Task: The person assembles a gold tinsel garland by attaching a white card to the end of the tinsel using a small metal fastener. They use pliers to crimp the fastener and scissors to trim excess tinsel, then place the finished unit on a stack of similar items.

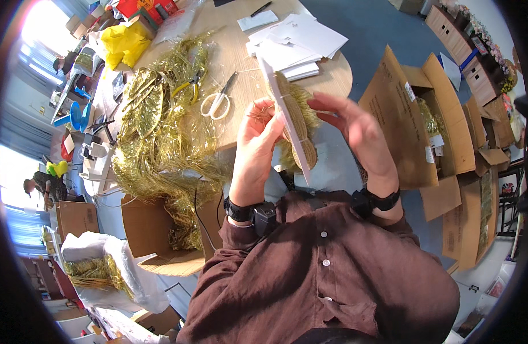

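Observation:
My left hand (pixel 255 140) is closed on a white card (pixel 295 135), which stands nearly edge-on to me. Thin copper-coloured wire pieces (pixel 262 113) show among its fingers. On the card's right face sits a coiled bundle of gold tinsel cord (pixel 304 150), with loose shiny strands beside it. My right hand (pixel 358 129) is raised just right of the bundle, its fingers apart and slightly blurred, with nothing seen in it. On the table left of the card lie white-handled scissors (pixel 217 104) and yellow-handled pliers (pixel 187 87).
A heap of gold tinsel (pixel 155 137) spills off the table (pixel 226 43) into an open cardboard box (pixel 143 232). White sheets (pixel 301 37) are stacked at the far side. More open cartons (pixel 398 123) stand at right. A yellow plastic bag (pixel 123 45) sits far left. Two people work beyond.

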The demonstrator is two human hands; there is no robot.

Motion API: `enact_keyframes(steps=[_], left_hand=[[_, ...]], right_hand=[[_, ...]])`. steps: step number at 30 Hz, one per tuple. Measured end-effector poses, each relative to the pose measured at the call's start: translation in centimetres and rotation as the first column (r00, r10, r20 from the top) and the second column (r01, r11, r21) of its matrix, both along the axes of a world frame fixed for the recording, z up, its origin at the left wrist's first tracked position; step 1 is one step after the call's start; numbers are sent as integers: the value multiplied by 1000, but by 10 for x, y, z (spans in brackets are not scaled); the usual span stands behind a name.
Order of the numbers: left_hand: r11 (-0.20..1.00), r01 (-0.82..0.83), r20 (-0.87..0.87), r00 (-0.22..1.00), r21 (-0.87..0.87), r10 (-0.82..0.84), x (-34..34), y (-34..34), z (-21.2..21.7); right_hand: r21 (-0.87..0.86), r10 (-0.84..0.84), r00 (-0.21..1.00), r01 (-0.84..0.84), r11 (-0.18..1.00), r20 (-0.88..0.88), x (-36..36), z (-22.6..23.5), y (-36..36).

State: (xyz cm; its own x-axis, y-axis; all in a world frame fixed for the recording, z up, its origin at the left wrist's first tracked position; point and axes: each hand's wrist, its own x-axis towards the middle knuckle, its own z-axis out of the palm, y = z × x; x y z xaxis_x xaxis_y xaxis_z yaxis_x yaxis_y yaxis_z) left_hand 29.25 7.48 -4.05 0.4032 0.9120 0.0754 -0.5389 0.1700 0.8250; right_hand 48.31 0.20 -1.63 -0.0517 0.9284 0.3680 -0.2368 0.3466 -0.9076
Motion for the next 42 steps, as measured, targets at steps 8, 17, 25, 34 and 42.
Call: enact_keyframes(steps=[8, 17, 25, 34, 42], left_hand=[[995, 93, -151, 985, 35, -86, 11, -9, 3], [967, -22, -184, 980, 256, 71, 7, -7, -7], [880, -381, -191, 877, 285, 441, -25, -29, 7], [965, -94, -214, 965, 244, 148, -1, -21, 25], [963, -199, -232, 943, 180, 238, -3, -17, 13]], right_hand=[[-289, -243, 970, 227, 930, -20, -27, -12, 9], [-227, -228, 963, 256, 940, 143, -30, -13, 19], [282, -171, 863, 35, 959, 475, -32, -29, 18], [-105, -340, 935, 349, 931, 102, -26, -29, 14], [-461, -634, 565, 437, 773, -528, 161, -20, -52]])
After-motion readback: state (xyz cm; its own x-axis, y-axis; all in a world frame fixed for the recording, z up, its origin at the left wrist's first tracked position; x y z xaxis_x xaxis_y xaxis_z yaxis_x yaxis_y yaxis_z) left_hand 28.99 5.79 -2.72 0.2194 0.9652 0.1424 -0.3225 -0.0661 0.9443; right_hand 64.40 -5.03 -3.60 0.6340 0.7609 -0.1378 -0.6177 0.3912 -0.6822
